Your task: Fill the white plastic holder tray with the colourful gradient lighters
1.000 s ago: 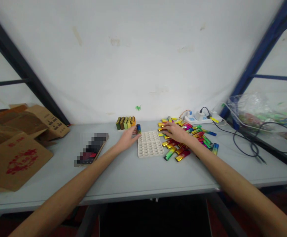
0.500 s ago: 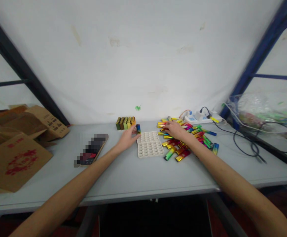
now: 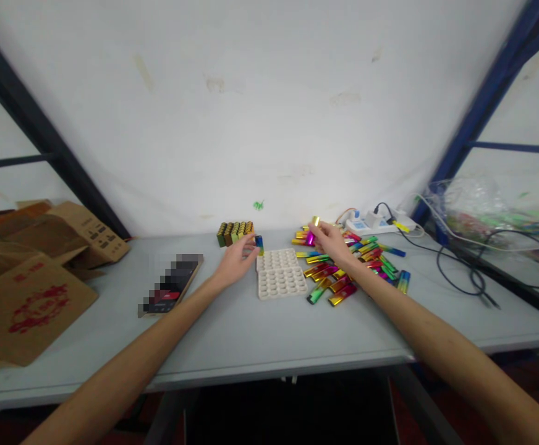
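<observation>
My left hand point(image 3: 236, 261) is beside the white tray point(image 3: 282, 284) with round pockets. Its fingers are apart, their tips close to a blue and yellow shiny oblong piece point(image 3: 259, 245) that stands upright at the tray's back left corner. A pinch of my right hand point(image 3: 332, 240) has a magenta and gold shiny oblong piece point(image 3: 313, 232), held tilted above the pile. Under and around that hand lie many similar metallic-coloured pieces point(image 3: 341, 295), lighter-like in shape, in red, gold, green and blue. The tray's other visible pockets look unfilled.
Behind my left hand stands a block of upright dark-topped pieces point(image 3: 232, 232). A partly blurred phone point(image 3: 172, 290) lies on the left, near cardboard boxes point(image 3: 38, 309). At the right are a power strip point(image 3: 364, 225), black cables point(image 3: 464, 278) and a plastic bag point(image 3: 478, 207).
My right hand has lifted the magenta and gold piece from the pile. My left hand has drawn slightly left and down, its fingers off the blue and yellow piece.
</observation>
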Action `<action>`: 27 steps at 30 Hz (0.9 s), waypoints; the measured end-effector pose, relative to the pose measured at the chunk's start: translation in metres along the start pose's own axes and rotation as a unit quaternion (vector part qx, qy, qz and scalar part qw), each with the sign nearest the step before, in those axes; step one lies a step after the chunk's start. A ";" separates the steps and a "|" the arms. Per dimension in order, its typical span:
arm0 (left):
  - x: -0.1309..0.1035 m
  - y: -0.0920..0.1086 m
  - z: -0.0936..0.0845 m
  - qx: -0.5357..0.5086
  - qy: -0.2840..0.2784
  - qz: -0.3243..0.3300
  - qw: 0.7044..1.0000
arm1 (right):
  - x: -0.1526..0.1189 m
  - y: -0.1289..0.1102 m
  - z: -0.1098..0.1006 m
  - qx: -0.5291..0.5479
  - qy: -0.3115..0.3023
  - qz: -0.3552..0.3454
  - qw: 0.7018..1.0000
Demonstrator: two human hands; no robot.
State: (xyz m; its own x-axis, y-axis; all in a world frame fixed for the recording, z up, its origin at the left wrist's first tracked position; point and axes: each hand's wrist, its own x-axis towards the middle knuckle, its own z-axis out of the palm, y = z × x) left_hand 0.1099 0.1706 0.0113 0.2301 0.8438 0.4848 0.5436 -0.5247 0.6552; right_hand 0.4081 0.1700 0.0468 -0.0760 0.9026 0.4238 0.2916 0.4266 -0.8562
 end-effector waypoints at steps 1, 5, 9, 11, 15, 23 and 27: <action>0.000 0.001 0.000 0.001 0.000 0.000 1.000 | -0.002 -0.001 0.002 0.067 -0.020 0.025 0.997; -0.001 0.002 0.000 0.004 0.005 0.004 1.000 | -0.006 -0.004 0.008 0.226 -0.072 0.087 0.968; -0.001 0.004 0.000 0.004 0.007 0.007 1.000 | -0.010 -0.007 0.013 0.296 -0.133 0.126 0.938; -0.001 0.004 0.000 0.009 0.008 0.009 1.000 | -0.014 -0.009 0.017 0.310 -0.168 0.123 0.928; -0.001 0.004 0.000 0.016 0.016 0.020 1.000 | -0.022 -0.014 0.022 0.277 -0.230 0.114 0.926; -0.002 0.005 -0.001 0.049 0.039 0.042 0.997 | -0.027 -0.021 0.025 0.203 -0.237 0.049 0.949; -0.002 0.005 -0.004 0.082 0.046 0.066 0.993 | -0.028 -0.018 0.028 0.178 -0.235 0.049 0.954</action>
State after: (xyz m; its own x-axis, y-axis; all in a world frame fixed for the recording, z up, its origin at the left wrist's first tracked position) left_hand 0.1091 0.1655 0.0157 0.2372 0.7510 0.6162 0.6401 -0.5980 0.4824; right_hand 0.3788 0.1392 0.0419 -0.5087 0.8299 0.2291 -0.0161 0.2568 -0.9663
